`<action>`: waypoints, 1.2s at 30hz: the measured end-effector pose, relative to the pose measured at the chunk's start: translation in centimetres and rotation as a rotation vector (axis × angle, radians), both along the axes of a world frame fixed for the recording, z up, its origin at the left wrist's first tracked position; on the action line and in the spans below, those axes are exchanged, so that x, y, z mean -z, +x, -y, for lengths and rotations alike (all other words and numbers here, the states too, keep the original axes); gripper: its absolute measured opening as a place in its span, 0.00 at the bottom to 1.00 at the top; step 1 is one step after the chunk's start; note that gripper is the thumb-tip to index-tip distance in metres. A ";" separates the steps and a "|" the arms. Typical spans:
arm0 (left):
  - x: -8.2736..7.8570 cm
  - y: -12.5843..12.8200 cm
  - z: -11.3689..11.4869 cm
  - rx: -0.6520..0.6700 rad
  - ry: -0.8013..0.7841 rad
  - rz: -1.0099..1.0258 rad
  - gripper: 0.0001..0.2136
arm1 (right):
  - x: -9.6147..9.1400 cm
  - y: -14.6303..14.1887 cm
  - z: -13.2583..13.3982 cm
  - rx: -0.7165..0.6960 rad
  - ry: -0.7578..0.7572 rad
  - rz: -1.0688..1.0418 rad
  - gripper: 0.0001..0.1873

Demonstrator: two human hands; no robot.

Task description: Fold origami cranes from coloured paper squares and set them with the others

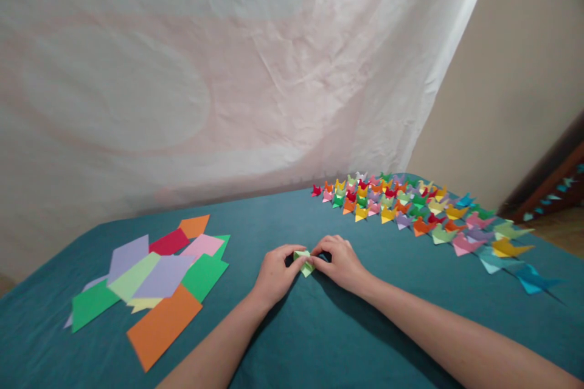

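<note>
A small light-green folded paper piece (305,261) lies on the teal tablecloth (319,328) near the middle. My left hand (276,272) pinches its left side with curled fingers. My right hand (341,261) presses and pinches its right side, fingers bent over it. Both hands rest low on the cloth with the paper between them.
A loose pile of flat coloured paper sheets (155,279) lies at the left, with an orange sheet (163,325) nearest me. Several rows of small folded paper figures (410,206) in many colours cover the right back of the table. A white cloth backdrop (205,73) hangs behind.
</note>
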State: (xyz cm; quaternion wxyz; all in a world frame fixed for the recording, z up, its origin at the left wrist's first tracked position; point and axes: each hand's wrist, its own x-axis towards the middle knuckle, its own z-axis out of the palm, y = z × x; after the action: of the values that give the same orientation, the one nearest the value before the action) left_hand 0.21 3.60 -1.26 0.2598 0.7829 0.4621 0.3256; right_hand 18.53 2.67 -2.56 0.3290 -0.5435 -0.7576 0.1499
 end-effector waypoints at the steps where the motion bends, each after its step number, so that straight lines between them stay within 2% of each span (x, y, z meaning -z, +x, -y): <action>1: 0.0 0.0 0.0 0.003 0.004 0.002 0.10 | 0.0 0.0 0.0 -0.001 -0.001 0.000 0.07; 14: 0.6 0.0 -0.2 0.026 0.006 0.032 0.12 | -0.1 -0.1 -0.1 0.001 -0.009 0.003 0.08; 26: 0.0 0.0 -0.1 0.009 -0.066 0.059 0.13 | -0.3 -0.2 0.0 -0.005 -0.026 0.045 0.10; 36: -0.2 0.1 -0.1 0.040 -0.065 0.092 0.12 | -0.2 -0.2 -0.2 -0.008 -0.019 0.056 0.11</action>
State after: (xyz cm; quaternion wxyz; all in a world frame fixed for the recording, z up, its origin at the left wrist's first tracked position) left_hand 0.27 3.73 -1.03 0.3127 0.7674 0.4441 0.3407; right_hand 18.36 2.88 -2.39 0.3020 -0.5473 -0.7672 0.1434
